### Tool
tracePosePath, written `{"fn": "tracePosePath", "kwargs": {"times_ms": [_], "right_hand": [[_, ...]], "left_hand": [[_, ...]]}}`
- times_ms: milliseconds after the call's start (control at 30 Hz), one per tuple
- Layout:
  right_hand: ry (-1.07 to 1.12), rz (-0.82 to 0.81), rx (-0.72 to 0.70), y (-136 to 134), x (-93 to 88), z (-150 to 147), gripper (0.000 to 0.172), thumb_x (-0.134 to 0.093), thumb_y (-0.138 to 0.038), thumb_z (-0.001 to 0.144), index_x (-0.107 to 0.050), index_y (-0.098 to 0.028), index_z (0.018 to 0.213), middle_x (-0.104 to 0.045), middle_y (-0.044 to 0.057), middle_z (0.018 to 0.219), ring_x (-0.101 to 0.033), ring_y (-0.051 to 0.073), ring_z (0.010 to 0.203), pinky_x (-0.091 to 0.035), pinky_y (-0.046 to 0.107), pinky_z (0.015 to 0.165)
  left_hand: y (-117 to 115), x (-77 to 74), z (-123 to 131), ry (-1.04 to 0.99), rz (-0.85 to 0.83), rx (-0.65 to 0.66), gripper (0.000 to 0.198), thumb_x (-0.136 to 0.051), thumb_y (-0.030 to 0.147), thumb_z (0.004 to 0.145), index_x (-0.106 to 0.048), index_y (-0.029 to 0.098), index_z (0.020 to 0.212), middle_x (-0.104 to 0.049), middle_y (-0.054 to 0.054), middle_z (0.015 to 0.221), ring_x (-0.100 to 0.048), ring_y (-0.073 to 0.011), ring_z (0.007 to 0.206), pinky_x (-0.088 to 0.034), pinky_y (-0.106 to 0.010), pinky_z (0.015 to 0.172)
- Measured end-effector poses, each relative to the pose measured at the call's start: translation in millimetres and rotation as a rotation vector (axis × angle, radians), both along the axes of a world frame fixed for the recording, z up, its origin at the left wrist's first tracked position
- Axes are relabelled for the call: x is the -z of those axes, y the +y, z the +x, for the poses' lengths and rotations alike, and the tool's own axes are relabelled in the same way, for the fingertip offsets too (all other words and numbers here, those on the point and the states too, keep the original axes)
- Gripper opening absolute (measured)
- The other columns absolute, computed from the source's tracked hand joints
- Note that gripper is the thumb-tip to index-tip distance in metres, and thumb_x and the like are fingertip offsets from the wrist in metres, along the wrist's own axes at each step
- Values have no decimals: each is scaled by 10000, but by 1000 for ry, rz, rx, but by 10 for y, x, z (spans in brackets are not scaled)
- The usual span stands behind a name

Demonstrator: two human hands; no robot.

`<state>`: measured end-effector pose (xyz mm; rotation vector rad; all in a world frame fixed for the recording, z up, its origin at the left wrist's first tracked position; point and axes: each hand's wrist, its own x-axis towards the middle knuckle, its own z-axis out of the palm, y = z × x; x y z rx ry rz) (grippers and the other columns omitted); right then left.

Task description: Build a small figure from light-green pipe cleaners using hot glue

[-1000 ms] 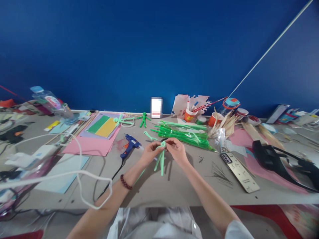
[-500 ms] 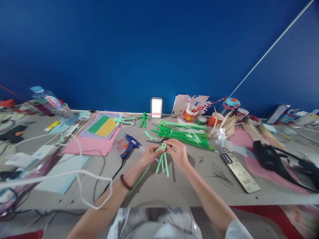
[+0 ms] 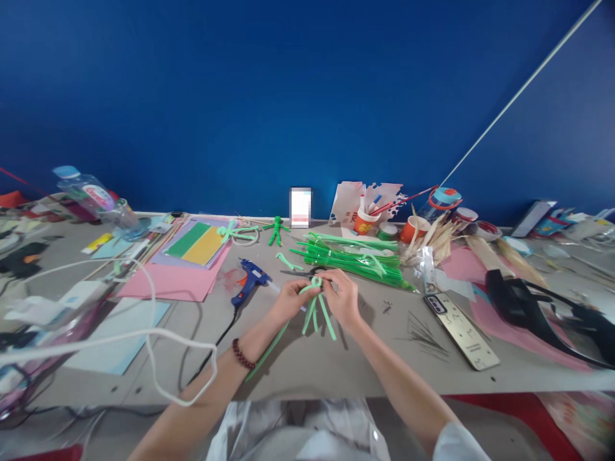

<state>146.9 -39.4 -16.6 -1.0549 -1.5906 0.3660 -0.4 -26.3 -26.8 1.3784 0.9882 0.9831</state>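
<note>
Both hands are up off the counter, right in the middle of the view, and between them sits the pale green pipe-cleaner twist. The left hand is closed in a fingertip pinch on its near side. The right hand is curled in from the other side, thumb and forefinger nipped onto the knot just under the little loop at the top. Several fuzzy legs splay downward from that knot toward 6 o'clock, and one long stem trails off past the left wrist toward 7 o'clock, down to the counter. This reads as very light stuff with a thin wire core under soft fuzz. It should bend at a touch and hold whatever bend it gets, so a loose squeeze on the legs would likely kink them. The fuzz gives plenty of grip, and slipping looks unlikely. The knot is the sensible place to hold, since it is the stiffest spot and everything else hangs from it. Cut ends may be a bit prickly. Around the hands there are scissors lying just beyond at 12 o'clock and a blue glue gun at 10 o'clock with its cord running back toward the person. A pack of green pipe cleaners lies at 1 o'clock. A small green figure stands farther back at 11 o'clock, and coloured paper sheets are spread out at 10 o'clock, well apart from the hands.
</note>
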Motion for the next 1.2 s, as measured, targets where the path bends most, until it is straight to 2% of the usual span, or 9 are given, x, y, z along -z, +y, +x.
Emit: {"fn": "tracePosePath", "kwargs": {"times_ms": [200, 400, 633, 767, 900, 1033, 1200], "right_hand": [[-87, 61, -81, 58, 28, 80, 246, -521, -143, 847, -678, -270, 988, -681, 59, 969, -617, 202, 908, -510, 361, 789], [-138, 171, -80, 81, 38, 97, 238, -532, -123, 842, -690, -264, 950, -706, 49, 882, -626, 199, 834, -525, 363, 733], [-146, 297, -28, 28, 27, 74, 253, -559, -97, 804, -692, -240, 964, -709, 62, 849, -618, 208, 801, -530, 373, 687], [-150, 232, -33, 34, 49, 101, 255, -554, -131, 816, -697, -267, 977, -714, 56, 875, -624, 220, 816, -529, 397, 715], [-148, 164, -61, 67, 55, 138, 299, -509, -143, 846, -666, -290, 1054, -701, 51, 988, -619, 223, 900, -519, 411, 792], [-87, 66, -136, 55, -15, 115, 325, -444, -155, 872, -616, -259, 1128, -646, 79, 1101, -594, 209, 1003, -499, 380, 850], [123, -104, -125, -1, -69, 24, 173, -537, -222, 829, -608, -215, 987, -613, 65, 963, -605, 167, 807, -518, 299, 698]], "left_hand": [[23, -48, -22, 58, 55, 28, 308, -624, 423, 722, -669, 119, 745, -572, -6, 650, -463, -125, 626, -368, -235, 607], [48, -45, -28, 63, 130, 83, 292, -627, 411, 723, -684, 124, 737, -619, -33, 710, -519, -152, 690, -404, -260, 676], [9, -95, -36, 68, 71, 103, 313, -620, 431, 732, -654, 125, 677, -523, 8, 589, -423, -100, 564, -330, -221, 540], [-11, -116, -42, -24, -3, 120, 303, -640, 432, 721, -672, 131, 707, -544, -1, 620, -435, -101, 575, -331, -226, 551], [-37, -160, -38, -175, -124, 134, 311, -648, 439, 718, -697, 140, 791, -583, -20, 672, -455, -106, 591, -352, -233, 563], [-45, -181, -22, -255, -200, 37, 300, -700, 427, 664, -705, 137, 739, -594, -23, 647, -464, -105, 589, -372, -237, 575], [-8, -100, -4, -240, -125, -49, 291, -693, 415, 676, -697, 146, 784, -627, -27, 712, -507, -119, 635, -400, -243, 608]]}}
